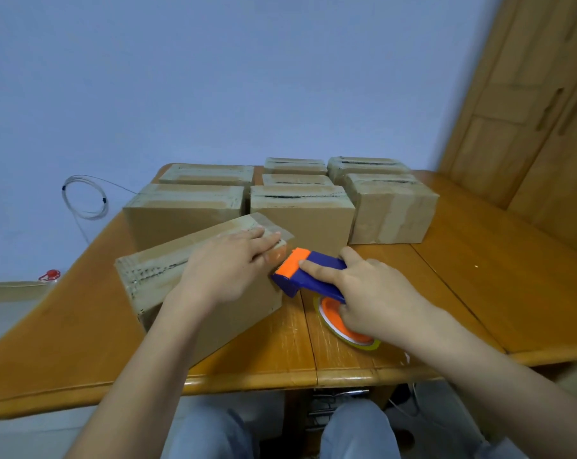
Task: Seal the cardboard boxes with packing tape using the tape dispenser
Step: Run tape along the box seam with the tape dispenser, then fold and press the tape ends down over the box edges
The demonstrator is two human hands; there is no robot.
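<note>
Near box (147, 276) lay tilted on the wooden surface (479, 276), taped along its top seam. Left hand (229, 263) lay flat on top of the near box, fingers straight, pressing the tape at its right end. Right hand (366, 293) gripped the blue-orange tape dispenser (308, 276), index finger stretched along its top. The dispenser sat just right of the near box, serrated edge at the box's right corner, and its tape roll (346, 329) was partly hidden under the right hand. Seven other taped boxes (300, 220) stood behind the near box.
</note>
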